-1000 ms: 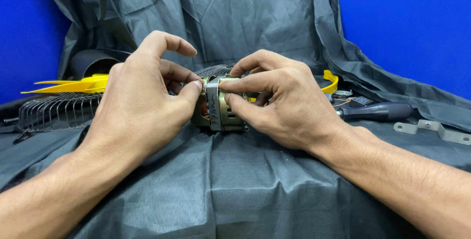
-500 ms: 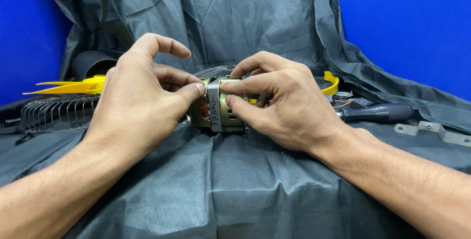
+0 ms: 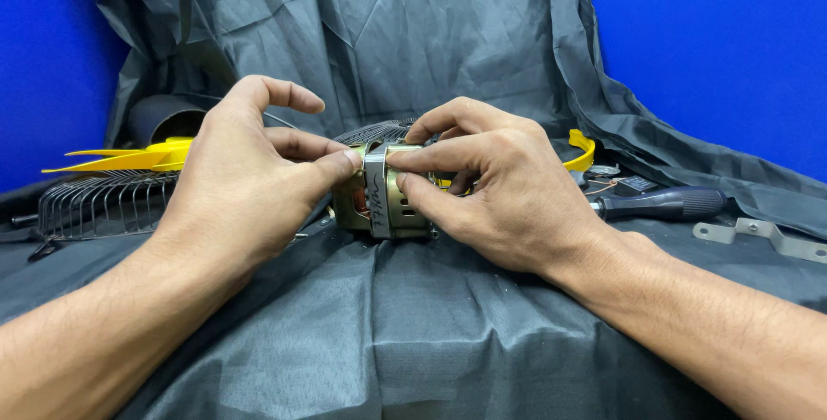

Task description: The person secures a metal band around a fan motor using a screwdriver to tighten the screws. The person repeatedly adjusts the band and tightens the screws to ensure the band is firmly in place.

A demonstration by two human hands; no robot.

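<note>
I hold the motor (image 3: 383, 200) on the cloth (image 3: 413, 334) between both hands. My left hand (image 3: 245, 187) and right hand (image 3: 491, 192) pinch it tight. I should grip evenly so it can't slip.

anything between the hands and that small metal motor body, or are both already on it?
Nothing visible stands between them. Both the left hand and right hand already grip the small cylindrical brass-coloured metal motor, one from each side, fingertips on its steel band. The grey wire fan guard and dark-handled screwdriver lie off to the sides.
</note>
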